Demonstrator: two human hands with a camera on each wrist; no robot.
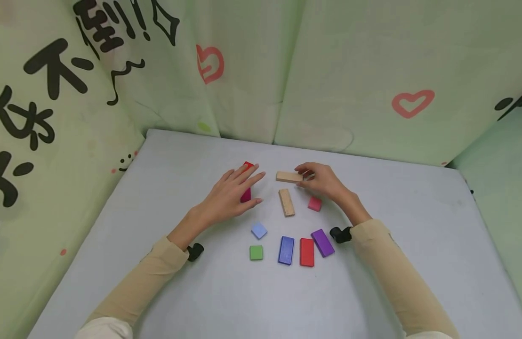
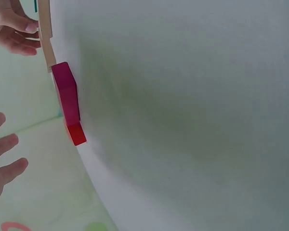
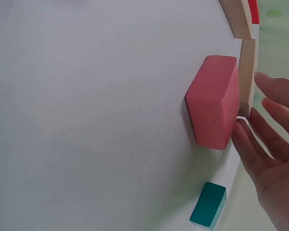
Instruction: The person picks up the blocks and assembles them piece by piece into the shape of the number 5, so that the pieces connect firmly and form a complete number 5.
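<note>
My left hand [image 1: 229,194] hovers, fingers spread, above a magenta block [image 1: 245,195] and a red block [image 1: 248,165], which it partly covers. In the left wrist view, the magenta block [image 2: 66,91] stands against the smaller-looking red one [image 2: 76,134]; no finger curls round either. My right hand [image 1: 324,180] has its thumb and bent fingers about the right end of the farther wooden block [image 1: 287,177]. In the right wrist view, those fingers are close beside this wooden block [image 3: 247,72], partly hidden by a pink block [image 3: 213,101]. A nearer wooden block [image 1: 286,203] lies apart.
Toward me lie a light blue block [image 1: 259,230], a green block [image 1: 256,253], a blue block [image 1: 286,250], a red flat block [image 1: 307,252] and a purple block [image 1: 322,243]. A teal block [image 3: 208,204] sits near the right hand. A curtain [image 1: 328,70] hangs behind the table.
</note>
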